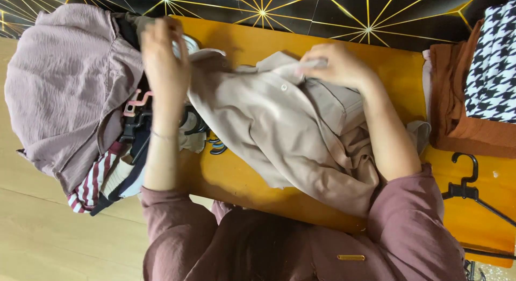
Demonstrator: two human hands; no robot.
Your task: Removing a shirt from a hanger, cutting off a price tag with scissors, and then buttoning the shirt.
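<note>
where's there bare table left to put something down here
The orange table is bare in three patches: the far strip between the left hand and right hand, the near edge left of the beige shirt, and around the black hanger. The left end is crowded with a clothes pile; folded garments fill the right end.

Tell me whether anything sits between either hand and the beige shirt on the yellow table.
Nothing visible does. The right hand already grips the beige shirt near its collar, and the left hand grips its other edge, beside the clothes pile.
</note>
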